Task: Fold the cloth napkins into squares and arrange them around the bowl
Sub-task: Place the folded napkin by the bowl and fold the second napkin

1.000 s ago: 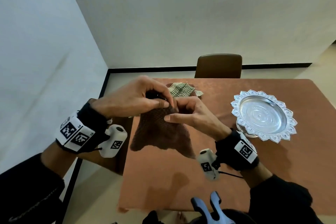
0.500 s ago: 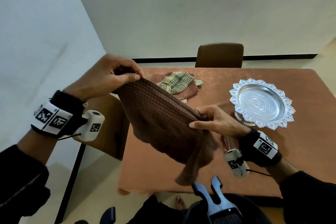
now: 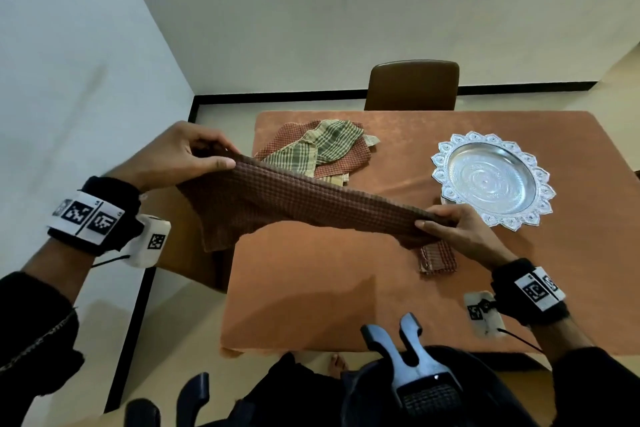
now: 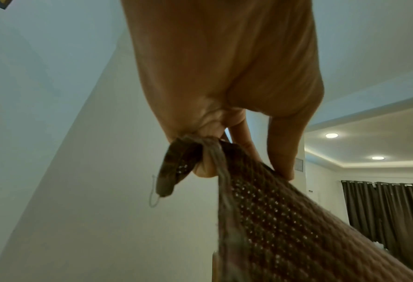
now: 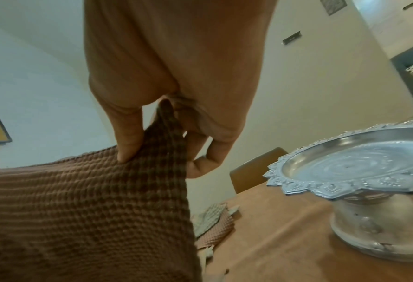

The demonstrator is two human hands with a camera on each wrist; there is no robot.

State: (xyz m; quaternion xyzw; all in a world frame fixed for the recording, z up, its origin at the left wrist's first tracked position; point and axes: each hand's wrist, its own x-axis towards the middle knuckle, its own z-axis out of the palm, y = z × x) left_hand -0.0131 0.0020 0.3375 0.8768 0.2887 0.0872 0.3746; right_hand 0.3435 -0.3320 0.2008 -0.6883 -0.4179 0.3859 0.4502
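**Figure: Brown waffle-weave napkin stretched between both hands above the desk**

I held the brown waffle-weave napkin [image 3: 304, 204] taut in the air over the left half of the desk [image 3: 329, 288]. My left hand [image 3: 176, 156] pinched one upper corner between thumb and fingers [image 4: 282, 152]; my right hand [image 3: 460, 229] pinched the opposite corner the same way, near the silver pedestal bowl [image 3: 491, 180]. The lower edge hung loose and uneven, so I judged this napkin opened out but not yet folded.

Progress, as I judged it: one small striped napkin [image 3: 437, 258] lay on the desk just beside the bowl, partly hidden under my right hand, and looked already folded. A heap of unfolded napkins [image 3: 318, 149], green-checked over reddish ones, waited at the far side of the desk. Most of the folding and arranging remained.

The head view alone showed the whole span of cloth and the heap. The right wrist view alone revealed the bowl's pedestal foot [image 5: 374, 229]. The left wrist view alone showed the corner doubled over my finger, with a loose thread [image 4: 153, 198] dangling.
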